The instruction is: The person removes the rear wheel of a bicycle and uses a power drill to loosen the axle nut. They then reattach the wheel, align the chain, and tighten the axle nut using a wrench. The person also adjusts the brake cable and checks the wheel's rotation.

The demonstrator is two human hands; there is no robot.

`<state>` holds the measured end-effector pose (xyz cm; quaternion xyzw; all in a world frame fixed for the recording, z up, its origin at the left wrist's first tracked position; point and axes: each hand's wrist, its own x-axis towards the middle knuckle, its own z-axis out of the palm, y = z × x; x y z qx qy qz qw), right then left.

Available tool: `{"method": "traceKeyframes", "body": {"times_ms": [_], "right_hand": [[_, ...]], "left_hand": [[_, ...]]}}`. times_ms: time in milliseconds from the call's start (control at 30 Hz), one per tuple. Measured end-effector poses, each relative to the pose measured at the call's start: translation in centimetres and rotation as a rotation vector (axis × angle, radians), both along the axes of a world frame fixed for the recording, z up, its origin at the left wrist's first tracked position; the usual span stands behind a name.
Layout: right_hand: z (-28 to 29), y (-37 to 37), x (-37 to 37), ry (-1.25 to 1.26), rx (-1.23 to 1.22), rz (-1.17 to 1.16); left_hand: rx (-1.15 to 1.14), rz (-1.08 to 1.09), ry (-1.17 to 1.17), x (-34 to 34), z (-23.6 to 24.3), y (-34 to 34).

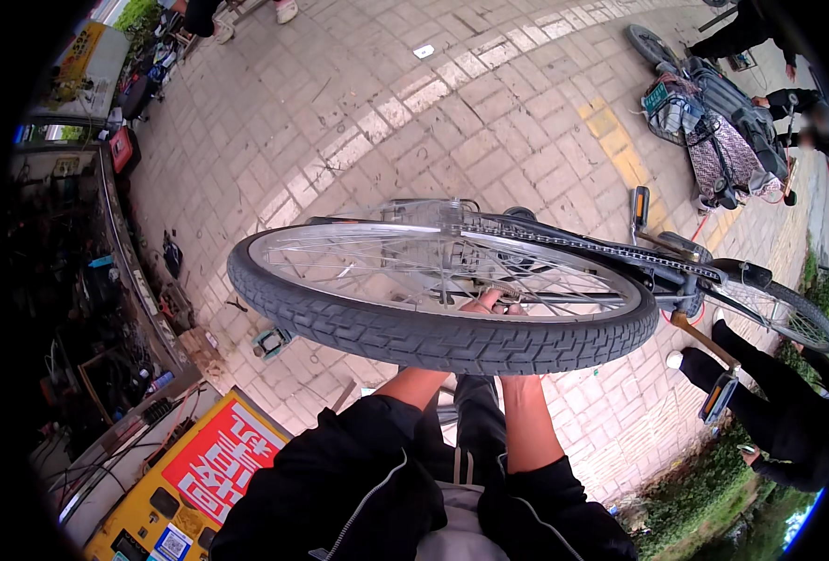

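Note:
A bicycle's rear wheel with a black treaded tyre (442,346) and thin spokes fills the middle, with the chain (545,241) along its far side and a pedal (718,397) to the right. My left hand (480,304) reaches beneath the tyre, its curled fingers showing through the spokes around a small part I cannot make out. Beside it, my right hand (512,309) is mostly hidden by the wheel, so its grip is unclear. Both forearms rise from the lower edge behind the tyre.
An open workshop (78,299) lines the left, with a yellow machine (143,505) below it. A loaded two-wheeler (732,154) lies top right near a person (812,126). Another person in black (779,421) is at lower right, beside a planted strip (695,510). Someone's feet (286,9) show at the top.

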<state>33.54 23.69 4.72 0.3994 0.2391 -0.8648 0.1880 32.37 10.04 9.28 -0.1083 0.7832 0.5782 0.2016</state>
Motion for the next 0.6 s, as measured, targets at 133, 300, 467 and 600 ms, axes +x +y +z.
{"method": "traceKeyframes", "body": {"times_ms": [133, 300, 467, 600], "right_hand": [[-2.0, 1.4, 0.0, -0.507, -0.903, -0.418], [-3.7, 2.8, 0.7, -0.817, -1.734, -0.671], [-3.9, 2.9, 0.2, -0.277, -1.04, -0.256], [-4.7, 2.9, 0.3, -0.306, -1.249, -0.331]], "left_hand": [[0.272, 0.079, -0.172, -1.4, -0.3, 0.1], [0.22, 0.09, -0.185, -1.2, -0.7, 0.0], [0.258, 0.037, -0.207, -1.6, -1.0, -0.5], [0.217, 0.03, -0.179, -1.5, -1.0, -0.6]]}}
